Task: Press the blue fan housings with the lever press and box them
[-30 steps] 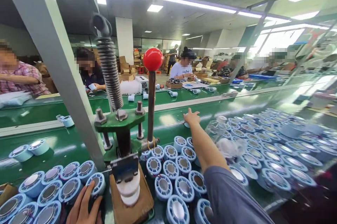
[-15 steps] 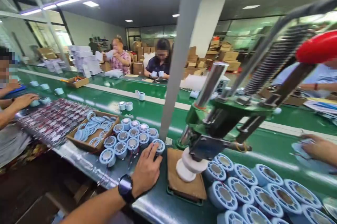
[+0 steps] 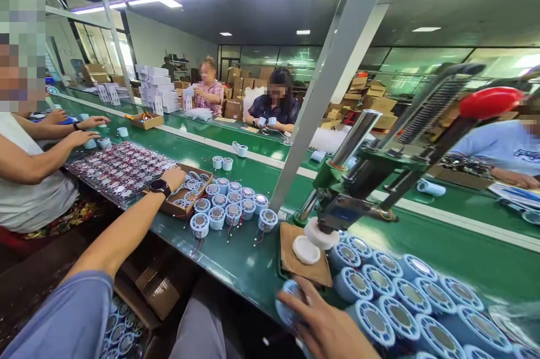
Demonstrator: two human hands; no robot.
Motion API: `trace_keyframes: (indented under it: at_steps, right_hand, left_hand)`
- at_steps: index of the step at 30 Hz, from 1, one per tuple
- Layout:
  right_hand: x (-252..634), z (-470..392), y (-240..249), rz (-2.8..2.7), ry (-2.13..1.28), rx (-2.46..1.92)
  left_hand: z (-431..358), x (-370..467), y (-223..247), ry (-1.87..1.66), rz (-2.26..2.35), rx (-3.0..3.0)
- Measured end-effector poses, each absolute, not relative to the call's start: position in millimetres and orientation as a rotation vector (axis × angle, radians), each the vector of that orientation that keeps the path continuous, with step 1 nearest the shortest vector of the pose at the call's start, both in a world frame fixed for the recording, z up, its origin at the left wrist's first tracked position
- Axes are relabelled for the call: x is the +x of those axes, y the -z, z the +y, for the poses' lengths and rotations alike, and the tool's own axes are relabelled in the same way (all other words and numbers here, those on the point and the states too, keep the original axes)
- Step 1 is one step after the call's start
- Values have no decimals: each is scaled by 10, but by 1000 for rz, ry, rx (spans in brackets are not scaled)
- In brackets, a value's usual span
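My left hand (image 3: pixel 174 177), wearing a dark watch, is over the left edge of a cardboard box (image 3: pixel 202 192) of light blue plastic rings (image 3: pixel 192 182). Its fingertips are too indistinct to show whether they grip a ring. Low in front of the press, my right hand (image 3: pixel 323 314) grips a light blue round housing (image 3: pixel 289 304), tilted on its side, with thin wires below. The lever press (image 3: pixel 337 207) has a red handle grip (image 3: pixel 489 101). Under its white pressing head (image 3: pixel 321 233) lies a white round holder (image 3: pixel 306 250) on a brown board (image 3: pixel 291 252).
Several blue housings with metal discs (image 3: pixel 233 212) stand between box and press; many more (image 3: pixel 396 314) crowd the right side. A grey post (image 3: pixel 312 117) rises behind. A sheet of small parts (image 3: pixel 122 170) lies left, beside a co-worker's hands (image 3: pixel 86 135). Others work across the green conveyor.
My left hand has moved left from the blue housings to the box of rings. My right hand has come from the far right to the press's front, now with a blue housing.
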State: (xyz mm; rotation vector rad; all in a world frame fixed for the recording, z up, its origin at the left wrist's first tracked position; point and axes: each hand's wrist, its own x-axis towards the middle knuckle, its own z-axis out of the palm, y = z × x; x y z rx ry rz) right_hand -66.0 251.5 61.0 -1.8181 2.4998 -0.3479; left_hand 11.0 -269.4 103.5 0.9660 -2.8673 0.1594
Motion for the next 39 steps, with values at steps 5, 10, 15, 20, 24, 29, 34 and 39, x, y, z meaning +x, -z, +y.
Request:
trace_keyframes:
  at_steps: [5,10,15,20,24,29,34,39]
  right_hand:
    - [-416,1361,-781,2483,61,-1577]
    - [-523,1073,-530,2731,293,-1463]
    - [-401,1414,103,2958,995,-1426]
    - [-284,1900,377,2818,1357,-1389]
    - [-300,2157,273,2725,1344,-1389]
    - [-347,2333,195,2677,1394,-1318]
    - [-383,2354,229,2652,1444,-1324]
    - [-360,2301,292,2729,1415,-1335]
  left_hand:
    - [-2839,70,-917,-287,-2951,958]
    - [-2920,55,-865,-305,-2957,918]
    - [-3004,-16,-773,-155,-2918,883]
    - [-3107,-103,-895,38,-2796,728]
    - [-2998,-39,-1122,99,-2527,702]
    - [-1880,338,-947,74,-2212,491]
    - [-668,430,-435,190,-2147,17]
    - [-171,555,68,293,-2087,128]
